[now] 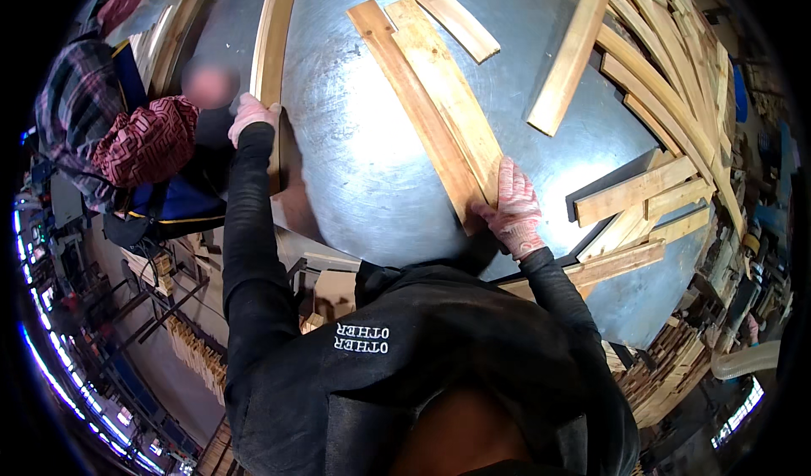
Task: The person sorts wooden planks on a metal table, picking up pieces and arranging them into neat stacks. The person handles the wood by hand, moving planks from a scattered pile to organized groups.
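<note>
My left hand (253,119), in a pale pink glove, grips the side of a narrow wooden board (274,37) that points away from me on the left. Two boards lie side by side at the middle, touching along their length: a narrower reddish one (414,108) and a wider, paler one (452,87) with a notch at its far end. Around their near ends my right hand (513,210), gloved in pink and white, is closed, its thumb by the narrower board's end and its fingers on the wider board's edge.
The boards lie on a shiny metal table (338,197). A loose board (570,58) and a curved one (448,11) lie beyond. Many strips (667,87) are heaped at the right, with short pieces (634,190) nearer. A person in a plaid sleeve (80,121) is close at the left.
</note>
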Tool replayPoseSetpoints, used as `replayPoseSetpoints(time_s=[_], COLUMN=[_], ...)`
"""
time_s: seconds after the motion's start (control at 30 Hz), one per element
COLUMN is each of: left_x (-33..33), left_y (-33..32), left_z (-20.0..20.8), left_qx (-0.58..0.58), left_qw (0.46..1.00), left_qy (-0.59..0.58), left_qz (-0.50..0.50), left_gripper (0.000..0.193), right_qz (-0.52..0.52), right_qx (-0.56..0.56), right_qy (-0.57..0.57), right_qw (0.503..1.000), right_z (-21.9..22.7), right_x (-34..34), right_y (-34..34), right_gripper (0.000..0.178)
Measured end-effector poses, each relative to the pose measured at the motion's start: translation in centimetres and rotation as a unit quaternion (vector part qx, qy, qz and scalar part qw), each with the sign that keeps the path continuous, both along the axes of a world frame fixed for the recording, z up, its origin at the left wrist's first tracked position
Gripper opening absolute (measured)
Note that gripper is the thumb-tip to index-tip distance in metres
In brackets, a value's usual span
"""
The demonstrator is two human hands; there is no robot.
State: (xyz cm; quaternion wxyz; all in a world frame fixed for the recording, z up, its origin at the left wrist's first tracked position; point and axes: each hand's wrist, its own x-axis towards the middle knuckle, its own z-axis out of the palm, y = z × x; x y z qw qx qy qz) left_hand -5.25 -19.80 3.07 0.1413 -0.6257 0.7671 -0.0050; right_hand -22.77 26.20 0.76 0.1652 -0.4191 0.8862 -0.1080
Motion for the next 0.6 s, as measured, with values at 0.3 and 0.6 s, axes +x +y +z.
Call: replayPoseSetpoints(time_s=[0.3, 0.6], left_x=[-11.0, -12.0], left_y=[23.6, 20.5], left_z=[-5.7, -3.8], left_qx=[0.058, 0.370], left_qw=[0.960, 0.801], left_qy=[0.243, 0.468], left_qz=[-0.128, 0.047], left_gripper=[0.111, 0.078], right_qz=[-0.015, -0.085], right_qx=[0.005, -0.051], right_qy=[-0.055, -0.488], right_qw=[0.998, 0.867], right_z=[-0.4, -0.7], right_x=[-0.7, -1.2], right_y=[0.8, -1.5], right_gripper=[0.096, 0.097])
